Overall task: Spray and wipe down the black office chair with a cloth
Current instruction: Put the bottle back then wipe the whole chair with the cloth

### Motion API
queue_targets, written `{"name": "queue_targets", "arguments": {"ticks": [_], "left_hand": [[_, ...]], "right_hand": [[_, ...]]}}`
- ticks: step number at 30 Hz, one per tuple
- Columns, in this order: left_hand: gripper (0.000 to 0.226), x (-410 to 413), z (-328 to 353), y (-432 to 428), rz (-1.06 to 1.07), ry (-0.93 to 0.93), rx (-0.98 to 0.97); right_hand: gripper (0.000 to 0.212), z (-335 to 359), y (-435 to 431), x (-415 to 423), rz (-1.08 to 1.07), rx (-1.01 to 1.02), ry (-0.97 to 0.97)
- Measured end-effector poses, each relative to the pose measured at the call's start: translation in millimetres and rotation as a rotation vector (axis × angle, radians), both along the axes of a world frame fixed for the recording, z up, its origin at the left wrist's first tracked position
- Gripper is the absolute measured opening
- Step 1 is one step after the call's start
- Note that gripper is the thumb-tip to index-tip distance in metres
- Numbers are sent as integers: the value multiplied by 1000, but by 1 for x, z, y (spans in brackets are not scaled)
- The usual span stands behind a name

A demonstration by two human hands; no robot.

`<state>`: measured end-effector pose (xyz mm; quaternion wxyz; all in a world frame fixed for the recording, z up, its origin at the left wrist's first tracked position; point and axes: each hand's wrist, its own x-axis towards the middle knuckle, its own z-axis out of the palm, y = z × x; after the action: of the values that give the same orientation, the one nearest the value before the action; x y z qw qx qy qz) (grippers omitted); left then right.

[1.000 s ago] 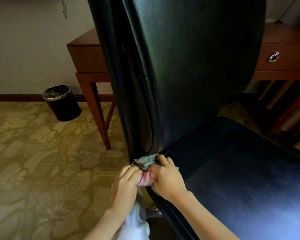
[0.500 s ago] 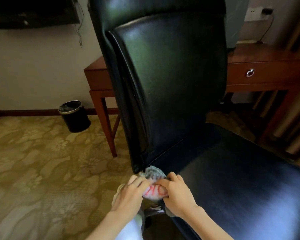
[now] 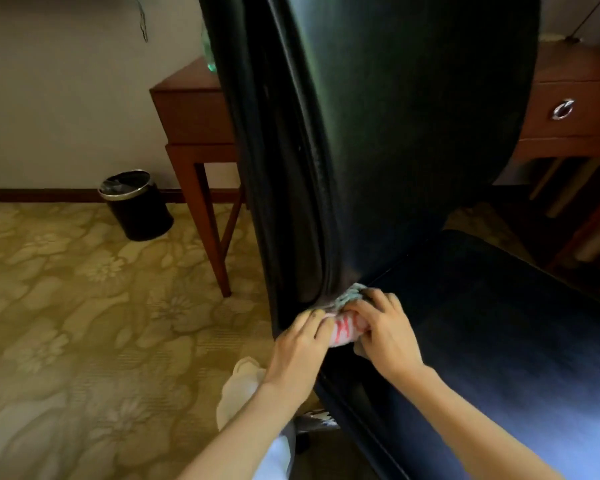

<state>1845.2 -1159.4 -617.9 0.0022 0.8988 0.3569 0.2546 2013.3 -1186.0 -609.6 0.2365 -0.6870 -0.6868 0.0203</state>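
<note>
Dominating the centre and right of the frame: a black leather office chair (image 3: 395,133), tall padded backrest upright, broad seat spreading into the lower right under a pale bluish sheen of reflected light. Stitched piping down the backrest's left edge.

Pressed into the crease where backrest meets seat, at lower centre: a crumpled cloth (image 3: 343,329), grey-green at the top, white with red marks below. Gripping it from the left, the left hand (image 3: 298,348), fingers curled over the bundle. Gripping it from the right, the right hand (image 3: 385,337), fingers likewise bent round the fabric. Both forearms bare, reaching up from the bottom edge.

Across the left half: a yellow-gold carpet (image 3: 66,323) with a large floral pattern. In the upper left: a plain cream wall (image 3: 66,81), a dark wooden skirting board (image 3: 32,195) along its foot. Against that wall, left of centre: a small round black waste bin (image 3: 136,206) with a shiny metal rim and a dark liner.

Behind the chair: a reddish-brown wooden desk (image 3: 194,116), one tapered leg showing left of the backrest, a drawer with a silver ring pull (image 3: 563,109) at the upper right.

Just below the left wrist: a soft white shape (image 3: 239,386), too indistinct to name.
</note>
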Motion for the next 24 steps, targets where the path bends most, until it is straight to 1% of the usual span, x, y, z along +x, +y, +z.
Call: {"name": "queue_targets", "arguments": {"ticks": [3,6,9,12,18,21,24], "left_hand": [[31,31,-5,7,44,60,-31],[33,33,-8,9,60,76,-26],[30,9,-11,7,-2,57,38],[29,-20,-13,5,-68,48,81],[31,-74,-10,-11,-5,51,153],[31,-107,1,-15,32,39,181],[45,-120,6,-5,34,79,164]], "right_hand": [[59,0,16,19,-37,1,-41],[59,-3,19,21,-82,-26,-23],[55,-5,11,5,-61,-10,59],[50,-3,-4,-18,-8,1,55],[41,0,-32,-77,67,13,47],[48,-2,-34,-112,63,12,115],[56,-9,-28,-133,-6,-19,140]]}}
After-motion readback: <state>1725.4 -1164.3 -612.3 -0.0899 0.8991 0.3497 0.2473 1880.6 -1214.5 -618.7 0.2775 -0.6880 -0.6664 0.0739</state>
